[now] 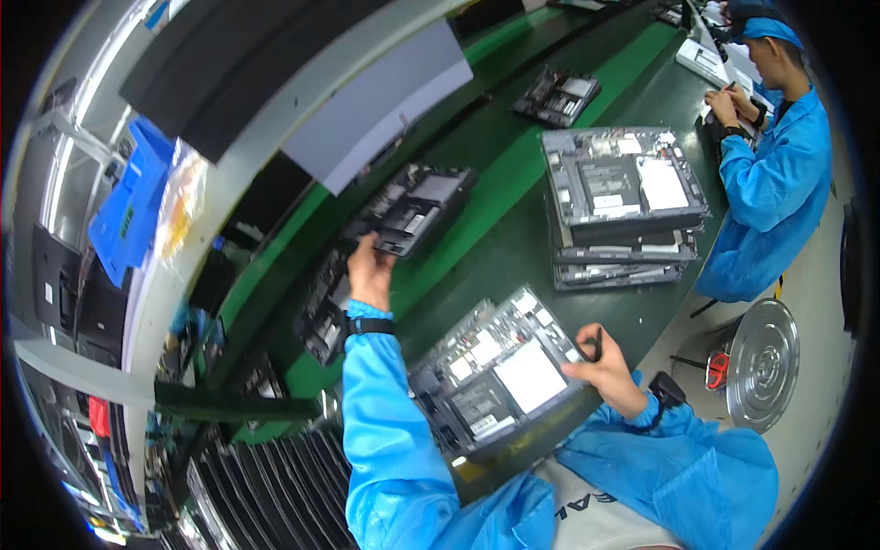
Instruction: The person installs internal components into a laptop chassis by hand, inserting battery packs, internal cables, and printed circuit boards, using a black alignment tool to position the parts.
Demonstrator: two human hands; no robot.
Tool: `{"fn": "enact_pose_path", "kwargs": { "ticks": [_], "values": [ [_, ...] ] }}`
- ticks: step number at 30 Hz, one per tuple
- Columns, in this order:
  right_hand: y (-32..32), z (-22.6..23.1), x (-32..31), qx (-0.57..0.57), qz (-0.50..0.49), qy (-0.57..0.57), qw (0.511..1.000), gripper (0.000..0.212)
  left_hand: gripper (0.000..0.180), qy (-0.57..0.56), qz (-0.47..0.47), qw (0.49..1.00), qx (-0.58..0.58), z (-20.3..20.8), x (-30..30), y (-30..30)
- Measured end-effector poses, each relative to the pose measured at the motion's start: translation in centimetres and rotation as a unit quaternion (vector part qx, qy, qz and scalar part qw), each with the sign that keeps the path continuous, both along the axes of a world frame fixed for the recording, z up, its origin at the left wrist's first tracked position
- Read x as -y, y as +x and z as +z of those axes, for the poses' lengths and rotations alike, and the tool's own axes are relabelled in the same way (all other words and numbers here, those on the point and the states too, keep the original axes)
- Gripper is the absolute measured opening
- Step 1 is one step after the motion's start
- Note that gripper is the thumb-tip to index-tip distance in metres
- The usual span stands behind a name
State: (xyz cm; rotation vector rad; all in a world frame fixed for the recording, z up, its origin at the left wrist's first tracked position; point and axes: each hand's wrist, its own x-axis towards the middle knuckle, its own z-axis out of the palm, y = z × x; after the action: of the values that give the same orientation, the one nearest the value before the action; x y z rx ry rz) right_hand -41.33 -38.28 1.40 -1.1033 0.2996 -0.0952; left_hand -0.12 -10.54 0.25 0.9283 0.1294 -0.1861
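My left hand (370, 275) reaches out over the green conveyor. Its fingers are closed on the near corner of an opened laptop base (417, 213), dark with its inner parts showing. In front of me lies another opened laptop base (536, 374) with a bright white panel and a black battery. My right hand (609, 368) is at that base's right edge, its fingers curled around a small dark object that I cannot make out. Beyond it stands a stack of similar laptop bases (623, 188).
More laptop bases (557, 95) lie farther along the belt, and one (323, 307) sits beside my left forearm. Dark panels (270, 490) stand in a row at lower left. A co-worker in blue (775, 174) works at right, near a round metal stool (763, 365).
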Motion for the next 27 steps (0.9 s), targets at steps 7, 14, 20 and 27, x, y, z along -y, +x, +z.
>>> {"fn": "enact_pose_path", "kwargs": {
  "ticks": [7, 14, 20, 27],
  "values": [
    [4.9, -2.5, -2.4, -0.024, 0.077, -0.152, 0.985, 0.043, 0.028, 0.103, 0.082, 0.991, 0.033, 6.9, -10.1, -20.3],
    [6.1, 2.5, 1.2, 0.066, 0.012, -0.241, 0.968, 0.032, 0.033, 0.066, 0.117, 0.987, -0.091, 2.8, -10.3, -37.4],
    [6.7, -0.4, -2.4, 0.122, 0.011, -0.462, 0.878, 0.027, 0.036, 0.493, 0.24, 0.833, 0.07, -1.7, -6.7, -38.1],
    [7.4, 4.8, -1.8, 0.241, -0.127, -0.52, 0.81, 0.028, 0.049, 0.688, 0.133, 0.649, 0.295, 1.7, -3.9, -38.3]
  ]
}}
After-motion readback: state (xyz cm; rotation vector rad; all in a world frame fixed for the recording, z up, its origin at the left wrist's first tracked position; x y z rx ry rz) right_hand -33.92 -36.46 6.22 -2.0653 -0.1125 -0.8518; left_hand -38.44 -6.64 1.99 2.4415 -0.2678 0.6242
